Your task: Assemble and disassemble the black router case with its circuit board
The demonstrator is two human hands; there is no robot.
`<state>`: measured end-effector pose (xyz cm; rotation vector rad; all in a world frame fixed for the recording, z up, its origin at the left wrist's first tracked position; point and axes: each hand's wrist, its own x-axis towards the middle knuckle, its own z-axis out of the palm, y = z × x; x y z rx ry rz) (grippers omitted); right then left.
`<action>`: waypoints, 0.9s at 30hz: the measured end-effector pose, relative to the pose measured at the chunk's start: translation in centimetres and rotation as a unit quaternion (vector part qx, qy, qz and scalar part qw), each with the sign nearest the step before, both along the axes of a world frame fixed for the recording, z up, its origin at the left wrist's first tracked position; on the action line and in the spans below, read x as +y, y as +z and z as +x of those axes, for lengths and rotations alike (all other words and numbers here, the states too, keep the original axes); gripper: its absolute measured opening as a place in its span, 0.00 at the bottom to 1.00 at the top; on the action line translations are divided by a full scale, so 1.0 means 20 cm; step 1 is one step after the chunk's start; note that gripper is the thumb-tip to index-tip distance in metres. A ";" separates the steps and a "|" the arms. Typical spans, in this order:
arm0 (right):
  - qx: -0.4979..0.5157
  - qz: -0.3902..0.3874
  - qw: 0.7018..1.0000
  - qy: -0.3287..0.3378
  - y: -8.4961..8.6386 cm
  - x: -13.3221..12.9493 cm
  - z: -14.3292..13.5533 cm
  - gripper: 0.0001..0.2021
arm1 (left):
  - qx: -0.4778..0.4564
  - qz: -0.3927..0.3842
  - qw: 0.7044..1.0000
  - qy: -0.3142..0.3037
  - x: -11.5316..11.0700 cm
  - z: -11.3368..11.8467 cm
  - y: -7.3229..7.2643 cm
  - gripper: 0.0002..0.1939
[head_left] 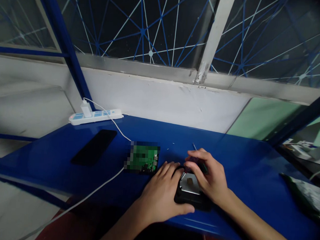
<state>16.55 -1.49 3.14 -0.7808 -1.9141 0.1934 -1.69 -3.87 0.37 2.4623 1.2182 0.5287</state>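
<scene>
A black box-shaped device (191,198) with a silver metal plate on top lies near the table's front edge. Its exact kind is not clear. My left hand (163,194) steadies it, fingers along its left and far side and the thumb across its front. My right hand (212,173) grips a screwdriver (190,165) with a dark purplish handle. The thin shaft slants down to the far left corner of the plate; the tip's contact is too small to make out. Another slim metal rod (194,146) pokes out beyond my right fingers. A green circuit board (145,158), partly pixelated, sits left of my left hand.
A black phone-like slab (94,147) lies on the blue table (104,183). Behind it stands a white power strip (96,116) with a plugged-in charger; white cable runs across the left side. Tiny pale bits (173,143) lie mid-table. A dark-and-silver bag (307,197) rests at right.
</scene>
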 end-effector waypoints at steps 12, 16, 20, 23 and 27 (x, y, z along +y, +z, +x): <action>0.006 0.041 0.999 0.008 -0.04 0.02 0.03 0.21 | -0.017 0.016 1.000 -0.007 0.00 0.00 -0.02 0.46; 0.185 -0.043 0.974 -0.126 -0.06 0.15 0.09 0.22 | 0.007 0.001 1.000 -0.006 0.01 -0.01 -0.01 0.47; 0.152 -0.110 0.950 -0.250 -0.07 0.34 0.32 0.21 | 0.007 -0.009 1.000 -0.005 0.00 -0.02 0.00 0.44; -0.023 -0.180 0.902 -0.392 -0.10 0.44 0.51 0.24 | 0.008 -0.020 1.000 -0.009 0.00 -0.02 0.00 0.44; -0.113 -0.246 0.860 -0.433 -0.16 0.47 0.63 0.17 | 0.015 -0.035 0.999 -0.001 0.00 -0.02 0.02 0.44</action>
